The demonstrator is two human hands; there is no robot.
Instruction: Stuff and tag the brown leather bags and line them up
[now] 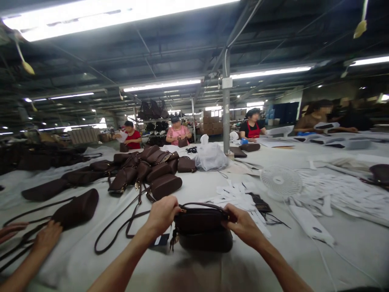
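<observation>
Between my two hands is a small dark brown handbag [203, 231] with a top handle and a zip, tilted on the table in front of me. My left hand [162, 215] is closed on its upper left corner, by a metal fitting. At the upper right corner, my right hand [241, 225] pinches the bag near the handle's end. A tassel-like piece [173, 239] hangs at the bag's left side, and a black tag [160, 240] lies beside it. A long brown strap [117, 237] loops across the table to the left.
Brown bags [148, 166] lie heaped beyond my hands. A co-worker's hands [47, 237] touch another bag [79, 209] at left. To the right are a white fan [281, 181], white strips [337, 194] and a black pouch [259, 202]. Several people work across the table.
</observation>
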